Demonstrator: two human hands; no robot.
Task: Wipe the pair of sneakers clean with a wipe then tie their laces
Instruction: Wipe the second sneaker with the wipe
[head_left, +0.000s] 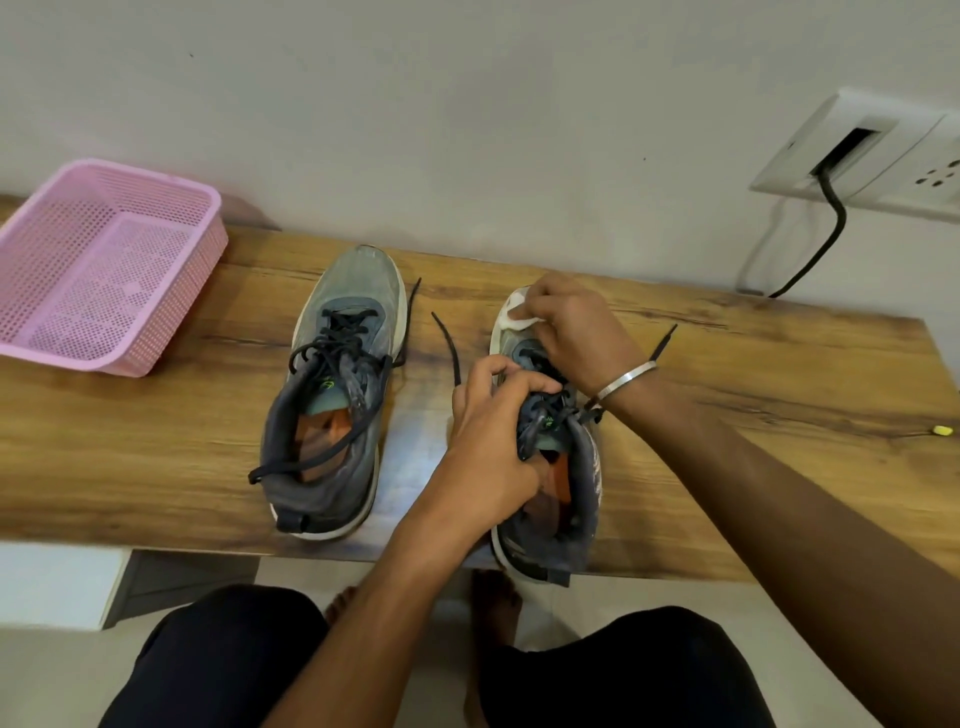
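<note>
Two grey sneakers with black laces stand on the wooden table (727, 415), toes toward the wall. The left sneaker (337, 384) stands alone, its laces loose and untied. My left hand (488, 441) grips the right sneaker (566, 499) around its tongue and collar. My right hand (571, 327) holds a white wipe (517, 312) pressed on that sneaker's toe. The toe is mostly hidden under the hand and wipe. The right sneaker's lace ends trail loose on both sides.
A pink perforated plastic basket (104, 270) sits at the table's far left. A wall socket (872, 156) with a black cable hangs at the upper right. A small yellow object (943, 430) lies near the table's right edge. My knees and bare feet are below the table's front edge.
</note>
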